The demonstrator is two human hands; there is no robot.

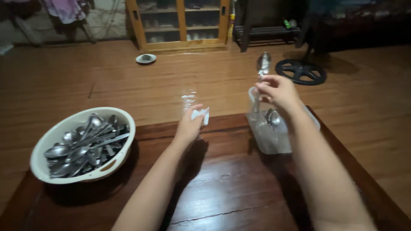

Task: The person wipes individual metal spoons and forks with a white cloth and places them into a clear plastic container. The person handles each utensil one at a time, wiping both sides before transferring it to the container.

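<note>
Two bare hands over a dark wooden table (222, 188), seen from above.

Right hand (278, 90): raised above far right part of table, fingers pressed together around handle of a metal spoon (262, 64). Spoon upright, bowl end up, handle running down through the fingers toward a clear plastic container (274, 132). Container sits at far right edge of table, directly under the hand. One more spoon (272, 117) inside it, bowl visible through the wall. Cannot tell whether tip of the held spoon touches the container.

Left hand (190, 124): resting near far edge of table, roughly centre, fingers closed, pinching a small white cloth or tissue (200, 114). Cloth sticks out to the right of the fingers. Well apart from the right hand and the container.

White oval bowl (83, 143) on left part of table, heaped with many metal spoons (81, 147) lying crosswise, some handles reaching the rim. Well apart from both hands.

Beyond the table: wooden plank floor (128, 81). Small round dish (146, 58) on floor near a wooden cabinet with glass doors (182, 23). Dark wheel-shaped base (301, 71) on floor at right, behind the raised spoon. Pink cloth (66, 9) hanging top left. Wet-looking glare on floor just past the left hand.
</note>
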